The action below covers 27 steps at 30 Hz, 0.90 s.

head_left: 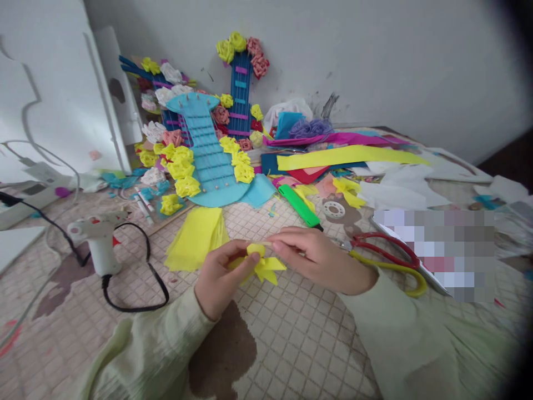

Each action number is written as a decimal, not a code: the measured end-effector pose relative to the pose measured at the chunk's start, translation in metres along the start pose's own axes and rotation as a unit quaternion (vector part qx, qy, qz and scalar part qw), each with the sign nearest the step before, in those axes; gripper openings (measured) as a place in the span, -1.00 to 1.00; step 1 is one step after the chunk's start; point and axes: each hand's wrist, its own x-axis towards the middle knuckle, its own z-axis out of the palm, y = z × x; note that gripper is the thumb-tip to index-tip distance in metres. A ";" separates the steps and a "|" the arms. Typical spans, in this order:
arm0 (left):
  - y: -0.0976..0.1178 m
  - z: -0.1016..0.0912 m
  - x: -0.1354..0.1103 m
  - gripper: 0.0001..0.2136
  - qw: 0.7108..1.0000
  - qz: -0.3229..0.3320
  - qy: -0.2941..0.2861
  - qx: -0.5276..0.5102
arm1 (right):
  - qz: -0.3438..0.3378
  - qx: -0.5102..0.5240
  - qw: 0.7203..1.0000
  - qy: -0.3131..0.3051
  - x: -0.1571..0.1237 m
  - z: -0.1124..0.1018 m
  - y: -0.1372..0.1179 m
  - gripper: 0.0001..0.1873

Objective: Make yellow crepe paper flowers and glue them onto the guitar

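My left hand (229, 272) pinches a yellow paper flower (266, 268) between thumb and fingers, its pointed strips spreading to the right. My right hand (316, 255) is closed in a pinch on a thin pale stick (262, 242) that reaches across to the top of the flower. A stack of yellow paper sheets (195, 239) lies just beyond my left hand. Beyond my right hand lies a green utility knife (300, 205). Scissors with red and yellow handles (387, 250) rest beside my right wrist, partly hidden by it.
A white glue gun (100, 241) with a black cord stands at left. Blue paper instruments with strings (210, 150) and paper flowers lean at the back. A yellow strip (353, 157) lies on coloured paper at back right. A pixelated device (441, 255) sits at right.
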 end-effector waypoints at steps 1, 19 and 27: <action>-0.001 0.000 0.000 -0.86 1.000 0.008 -0.001 0.005 | -0.015 -0.016 1.000 -0.005 0.001 0.001 0.001 -0.74; 0.006 0.001 -0.001 -0.82 1.000 -0.016 0.009 -0.005 | -0.095 -0.045 0.988 0.117 -0.002 0.018 0.010 -0.77; 0.005 0.001 -0.001 -0.83 0.999 -0.032 0.018 -0.005 | -0.089 -0.073 0.985 0.129 -0.003 0.023 0.010 -0.78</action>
